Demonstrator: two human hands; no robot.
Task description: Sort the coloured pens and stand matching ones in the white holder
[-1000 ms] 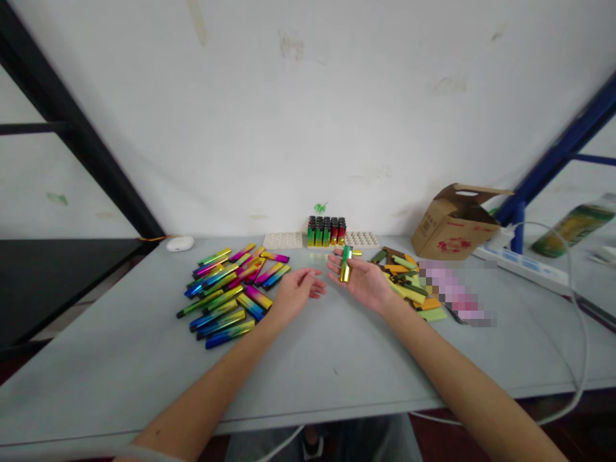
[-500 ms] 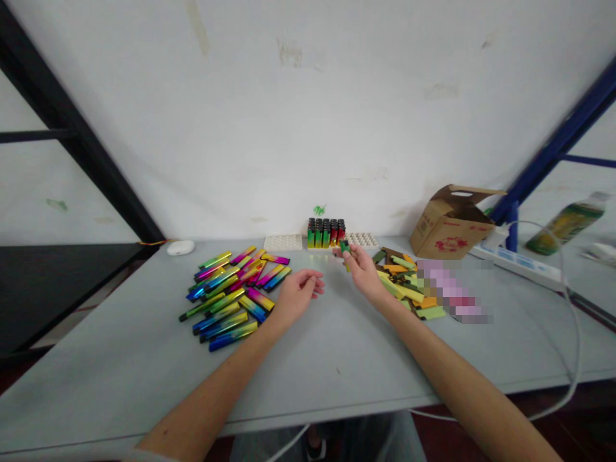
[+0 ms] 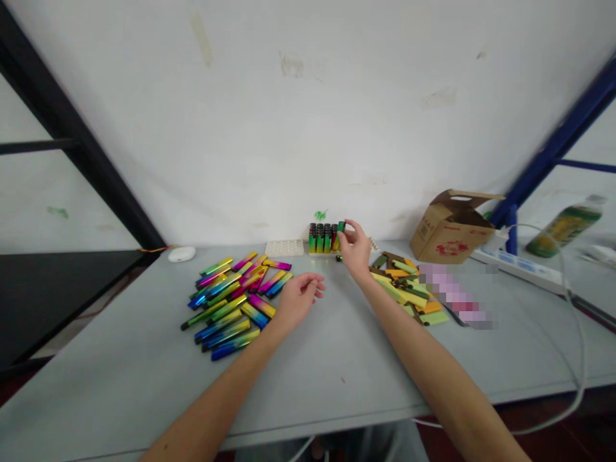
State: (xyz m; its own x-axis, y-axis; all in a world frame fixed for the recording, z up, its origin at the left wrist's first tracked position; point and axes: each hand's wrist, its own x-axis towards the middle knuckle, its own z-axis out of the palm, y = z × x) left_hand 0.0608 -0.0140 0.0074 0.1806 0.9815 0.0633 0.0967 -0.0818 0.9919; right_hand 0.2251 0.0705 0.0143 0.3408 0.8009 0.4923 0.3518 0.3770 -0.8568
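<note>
My right hand (image 3: pixel 355 249) pinches a green lighter (image 3: pixel 341 227) by its upper part, upright at the right end of a block of standing lighters (image 3: pixel 319 239) with black tops. That block stands in a white tray against the wall; whether the held lighter sits in a hole is hidden by my fingers. My left hand (image 3: pixel 299 300) rests on the table with loosely bent, slightly parted fingers and nothing in them. Just left of it lies a heap of shiny rainbow-coloured lighters (image 3: pixel 226 305). A second heap, of yellow, orange and green lighters (image 3: pixel 409 292), lies right of my right wrist.
A bare part of the white holed tray (image 3: pixel 283 248) shows at the wall. An open cardboard box (image 3: pixel 450 234), a power strip (image 3: pixel 522 266) and a blurred pink item (image 3: pixel 452 295) are on the right. A white case (image 3: pixel 181 255) lies at the back left. A white cable (image 3: pixel 580 346) hangs right.
My right hand has moved forward and slightly up with the green lighter, from in front of the tray to the right end of the standing block. My left hand stays nearly in place.
</note>
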